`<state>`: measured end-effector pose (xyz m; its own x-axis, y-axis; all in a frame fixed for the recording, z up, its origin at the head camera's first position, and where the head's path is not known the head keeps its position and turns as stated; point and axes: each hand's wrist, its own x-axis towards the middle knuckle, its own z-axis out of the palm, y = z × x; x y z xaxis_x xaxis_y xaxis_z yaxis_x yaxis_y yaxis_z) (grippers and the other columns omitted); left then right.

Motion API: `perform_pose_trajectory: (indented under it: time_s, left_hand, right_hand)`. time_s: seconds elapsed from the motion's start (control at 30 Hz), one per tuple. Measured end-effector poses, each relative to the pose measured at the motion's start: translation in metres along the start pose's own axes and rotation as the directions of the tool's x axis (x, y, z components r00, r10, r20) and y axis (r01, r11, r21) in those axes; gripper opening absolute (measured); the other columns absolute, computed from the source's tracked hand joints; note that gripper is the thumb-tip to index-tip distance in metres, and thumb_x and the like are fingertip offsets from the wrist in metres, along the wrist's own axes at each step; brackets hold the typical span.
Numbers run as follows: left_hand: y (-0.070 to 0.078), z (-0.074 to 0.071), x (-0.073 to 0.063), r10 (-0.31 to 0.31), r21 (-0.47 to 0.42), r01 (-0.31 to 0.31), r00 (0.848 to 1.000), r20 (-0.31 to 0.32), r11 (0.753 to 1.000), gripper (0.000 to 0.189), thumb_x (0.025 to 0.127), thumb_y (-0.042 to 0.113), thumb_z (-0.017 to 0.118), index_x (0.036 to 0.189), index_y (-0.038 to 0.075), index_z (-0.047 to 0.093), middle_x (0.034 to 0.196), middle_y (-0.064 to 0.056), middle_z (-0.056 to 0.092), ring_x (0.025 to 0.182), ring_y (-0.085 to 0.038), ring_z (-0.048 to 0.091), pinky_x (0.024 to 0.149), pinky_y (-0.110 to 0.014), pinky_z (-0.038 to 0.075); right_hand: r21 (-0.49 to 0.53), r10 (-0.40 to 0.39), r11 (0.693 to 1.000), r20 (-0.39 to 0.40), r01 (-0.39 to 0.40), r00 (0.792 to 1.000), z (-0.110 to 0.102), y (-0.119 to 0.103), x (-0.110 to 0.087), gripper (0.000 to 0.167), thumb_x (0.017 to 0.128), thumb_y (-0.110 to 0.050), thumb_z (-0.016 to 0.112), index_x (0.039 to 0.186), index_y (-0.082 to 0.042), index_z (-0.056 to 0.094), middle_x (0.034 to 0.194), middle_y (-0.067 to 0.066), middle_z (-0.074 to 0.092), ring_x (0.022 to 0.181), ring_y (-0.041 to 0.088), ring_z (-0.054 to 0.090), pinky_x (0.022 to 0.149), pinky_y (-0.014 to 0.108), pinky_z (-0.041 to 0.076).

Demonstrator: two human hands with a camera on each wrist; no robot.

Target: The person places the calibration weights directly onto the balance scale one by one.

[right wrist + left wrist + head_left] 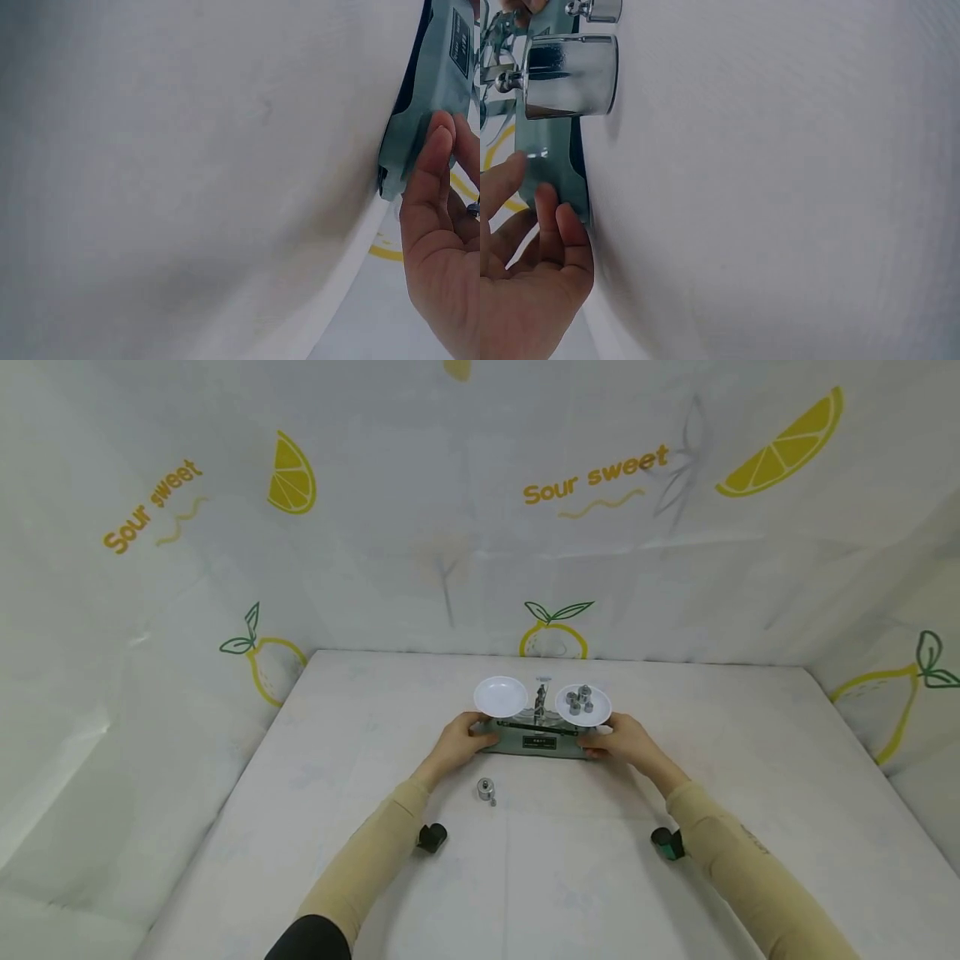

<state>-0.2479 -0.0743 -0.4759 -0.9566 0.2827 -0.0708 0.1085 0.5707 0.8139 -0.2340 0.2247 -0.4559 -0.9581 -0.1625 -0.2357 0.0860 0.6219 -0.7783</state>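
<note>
A balance scale with a green base [517, 747] stands near the back of the table. Its left white pan [501, 697] is bare; several metal weights [584, 692] stand on the right white pan [602, 713]. My left hand [456, 743] grips the base's left end, with curled fingers [550, 225] against the green body [547, 146]. At the other end my right hand [628, 743] holds the base, its thumb and fingers on either side in the right wrist view. In front of the scale, a larger weight [486, 788] sits beside a tiny one [492, 802].
The white-covered table [570, 877] runs back to a hanging sheet [390, 568] printed with lemons. Dark straps with small devices [432, 837] are on both forearms. The two loose weights stand between the forearms, slightly nearer the left one.
</note>
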Motion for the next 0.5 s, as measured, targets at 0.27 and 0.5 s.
perform_pose_trajectory:
  time_s: [0.27,0.5]
  left_hand:
    - [-0.001,-0.005,-0.01,0.025,-0.053,-0.024,0.999,0.025,0.998,0.048,0.086,0.026,0.065,0.13,0.01,0.052,0.134,-0.012,0.05,0.095,-0.023,0.062,0.07,-0.026,0.052]
    - [0.001,-0.008,-0.024,0.025,-0.055,-0.022,0.999,0.047,0.998,0.04,0.085,0.026,0.067,0.122,0.012,0.059,0.124,-0.01,0.057,0.08,-0.011,0.06,0.065,-0.022,0.048]
  right_hand:
    - [0.024,-0.022,0.999,0.01,0.021,1.0,-0.001,-0.001,0.0,0.051,0.077,-0.029,0.074,0.111,0.005,0.057,0.072,-0.001,0.07,0.069,0.007,0.064,0.078,0.026,0.044]
    - [0.006,0.004,1.0,0.009,-0.004,1.0,-0.001,0.0,0.003,0.053,0.079,-0.028,0.074,0.115,0.005,0.056,0.075,0.0,0.07,0.072,0.007,0.064,0.086,0.032,0.044]
